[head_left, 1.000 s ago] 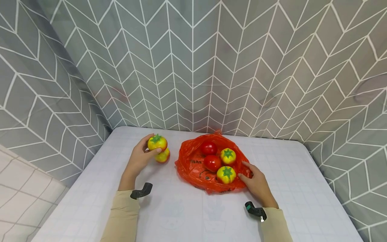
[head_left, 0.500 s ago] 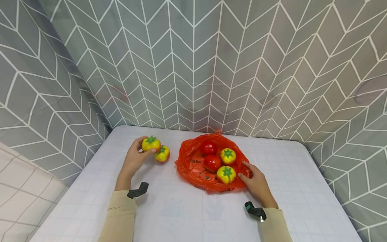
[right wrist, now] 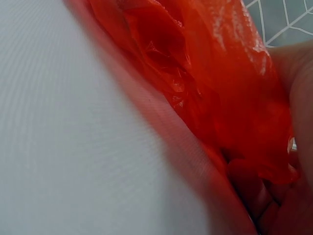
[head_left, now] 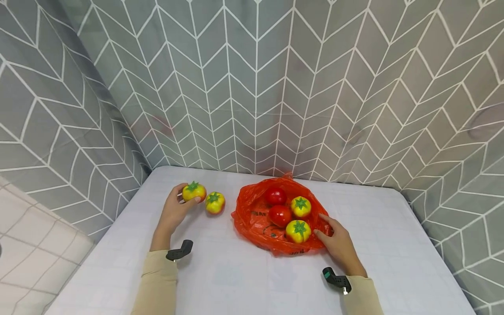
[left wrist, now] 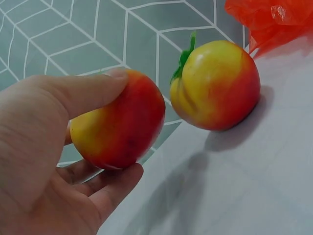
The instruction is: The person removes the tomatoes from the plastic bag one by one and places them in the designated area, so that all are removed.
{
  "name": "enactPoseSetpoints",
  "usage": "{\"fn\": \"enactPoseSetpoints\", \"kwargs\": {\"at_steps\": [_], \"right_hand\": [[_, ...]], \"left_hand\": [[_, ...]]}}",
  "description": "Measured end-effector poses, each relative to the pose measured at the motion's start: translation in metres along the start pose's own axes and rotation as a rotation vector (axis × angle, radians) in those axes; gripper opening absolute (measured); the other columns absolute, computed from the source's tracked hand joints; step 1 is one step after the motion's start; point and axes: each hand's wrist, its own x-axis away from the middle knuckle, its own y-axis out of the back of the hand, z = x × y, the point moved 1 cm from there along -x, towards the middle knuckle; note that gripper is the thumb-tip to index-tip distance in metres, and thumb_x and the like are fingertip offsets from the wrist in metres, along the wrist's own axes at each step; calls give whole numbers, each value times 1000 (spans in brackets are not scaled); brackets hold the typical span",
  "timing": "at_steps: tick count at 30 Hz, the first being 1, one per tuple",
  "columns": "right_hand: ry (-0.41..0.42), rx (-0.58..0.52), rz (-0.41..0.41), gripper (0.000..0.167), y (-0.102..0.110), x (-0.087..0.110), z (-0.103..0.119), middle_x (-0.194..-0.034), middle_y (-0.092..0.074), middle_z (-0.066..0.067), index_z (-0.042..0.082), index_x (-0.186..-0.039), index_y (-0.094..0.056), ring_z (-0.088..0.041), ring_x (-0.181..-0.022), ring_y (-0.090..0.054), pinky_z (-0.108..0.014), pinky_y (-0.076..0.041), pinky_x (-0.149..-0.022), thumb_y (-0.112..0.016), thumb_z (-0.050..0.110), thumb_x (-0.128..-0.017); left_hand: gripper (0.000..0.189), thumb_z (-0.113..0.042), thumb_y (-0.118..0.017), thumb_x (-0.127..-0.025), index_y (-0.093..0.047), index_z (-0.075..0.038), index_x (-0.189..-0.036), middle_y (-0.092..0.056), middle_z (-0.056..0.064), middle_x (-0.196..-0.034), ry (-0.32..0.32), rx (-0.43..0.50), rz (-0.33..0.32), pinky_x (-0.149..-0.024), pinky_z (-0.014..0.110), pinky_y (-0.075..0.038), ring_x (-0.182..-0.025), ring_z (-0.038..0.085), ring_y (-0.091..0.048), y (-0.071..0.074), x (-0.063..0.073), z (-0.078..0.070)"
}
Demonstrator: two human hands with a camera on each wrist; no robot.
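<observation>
My left hand [head_left: 175, 209] grips a yellow-and-red tomato [head_left: 193, 192] with a green leafy top, thumb on the near side and fingers around the far side and below. In the left wrist view this tomato [left wrist: 124, 127] shows its red underside. A second tomato [head_left: 215, 203] of the same kind rests on the table just to its right, a small gap apart. My right hand [head_left: 338, 243] holds the right rim of a red plastic bag [head_left: 252, 218], thumb on the inner side, fingers at the outside. In the right wrist view the bag's film [right wrist: 234, 98] lies between thumb and fingers.
Inside the spread bag lie two red tomatoes [head_left: 280, 215] and two yellow ones with green tops, such as the front yellow tomato [head_left: 298, 231]. The white-covered table [head_left: 244, 280] ends at a grey patterned curtain [head_left: 256, 87] behind and at the sides.
My left hand has moved left and lower with its tomato, so it no longer overlaps the second tomato in the head view. The right hand stays at the bag's rim.
</observation>
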Motion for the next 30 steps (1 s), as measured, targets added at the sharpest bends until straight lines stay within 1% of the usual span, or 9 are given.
{"fn": "enactPoseSetpoints", "kwargs": {"at_steps": [4,9,17,22,30], "right_hand": [[-2,-11,13,63,-2,0,0,-152,-39,-23,10,-151,-43,-45,-141,-33,-62,-32,-109,-65,35,-97],[-3,-10,3,62,-3,-1,0,-152,-40,-23,11,-150,-44,-44,-141,-34,-62,-33,-109,-66,33,-97],[23,-4,-11,60,-1,0,1,-151,-42,-23,10,-149,-46,-44,-140,-35,-61,-31,-112,-66,31,-97],[26,-2,-7,60,0,1,3,-151,-42,-24,9,-149,-46,-44,-140,-35,-61,-30,-112,-66,31,-97],[14,-12,-5,60,0,0,1,-152,-40,-23,9,-149,-45,-44,-141,-34,-60,-31,-111,-65,32,-97]], "left_hand": [[87,-49,-72,-90,-29,-11,-156,-32,20,-156,15,-31,-5,-110,56,-37,-140,43,-35,3,0,7],[88,-48,-72,-90,-29,-11,-156,-32,21,-156,33,-52,23,-110,58,-36,-140,43,-34,5,0,10],[81,-37,-73,-92,-31,-8,-155,-32,22,-156,60,-106,63,-113,59,-30,-141,43,-33,8,-2,13],[82,-36,-73,-91,-31,-7,-156,-32,22,-157,61,-134,93,-114,59,-28,-141,42,-34,8,-3,17],[81,-34,-73,-91,-31,-8,-155,-31,22,-157,55,-144,101,-113,59,-30,-140,42,-36,7,-3,20]]}}
